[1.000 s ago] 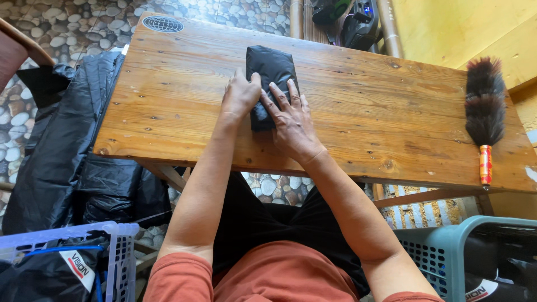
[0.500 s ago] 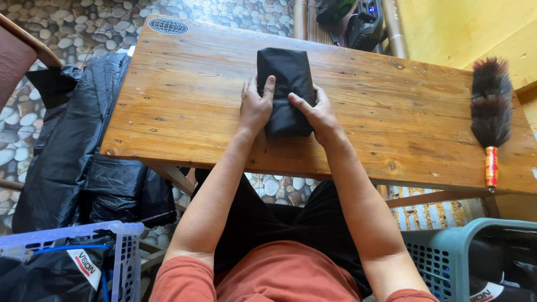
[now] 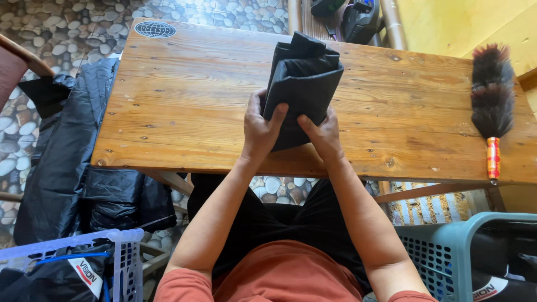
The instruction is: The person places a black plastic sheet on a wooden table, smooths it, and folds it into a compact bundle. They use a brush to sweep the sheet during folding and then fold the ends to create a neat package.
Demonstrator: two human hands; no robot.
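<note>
Folded black garment [image 3: 302, 84]: now raised off the worktop [image 3: 184, 112] at its near end, tilted up toward the camera. One second ago it lay flat under both palms; half a second ago it was being gathered. Judgement: pressing is finished and the bundle is being picked up.

Left hand [image 3: 260, 131]: fingers [image 3: 278, 112] curled over the lower left edge, holding the cloth. Right hand [image 3: 321, 134]: fingers closed on the lower right edge.

Nearby: feather duster [image 3: 492, 100] on the worktop's right end, well apart. Black jacket [image 3: 61, 162] draped at left. Pale basket [image 3: 100, 263] lower left, teal basket [image 3: 453, 251] lower right.
</note>
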